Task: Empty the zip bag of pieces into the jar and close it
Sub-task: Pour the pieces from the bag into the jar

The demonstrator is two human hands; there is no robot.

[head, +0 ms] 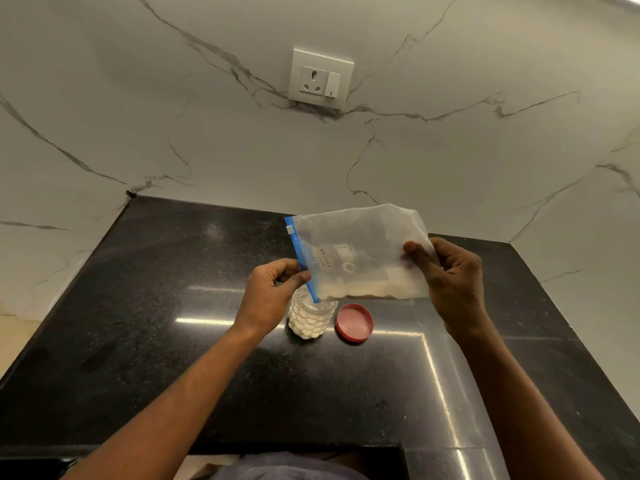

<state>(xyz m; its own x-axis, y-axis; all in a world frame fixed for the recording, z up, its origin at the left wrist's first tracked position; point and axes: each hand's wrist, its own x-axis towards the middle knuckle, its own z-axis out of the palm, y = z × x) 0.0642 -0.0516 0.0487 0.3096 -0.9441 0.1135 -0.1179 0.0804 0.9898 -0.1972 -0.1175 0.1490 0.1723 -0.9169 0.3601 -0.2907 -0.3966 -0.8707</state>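
**Head view: bag tipped over open jar, both hands on it**

Head cam looks down on a black speckled counter (145,341), glossy, with light streaks. Jar (309,318) is the landmark: small clear plastic, scalloped wall, upright, no lid on, mostly full of pale whitish stuff.

Bag (360,252) is held in the air just above and right of the jar, turned sideways. Frosted clear plastic, wrinkled, handwriting on it too small to read. Blue zip strip (300,259) runs down its left edge, with a white slider near the top. The strip's lower end sits over the jar mouth. Cream-coloured pieces lie along the bag's lower edge; cannot tell if the zip is open.

Left hand (268,294) is just left of the jar, thumb and fingers pinched on the zip strip. Part of the jar is hidden behind it. Right hand (450,275) is well right of the jar, fingers closed on the bag's far corner.

Lid (354,322), red, round, lies flat just right of the jar, inside up.

Behind the jar: white marble wall with grey veins, and a white socket (321,79) with a switch high up.
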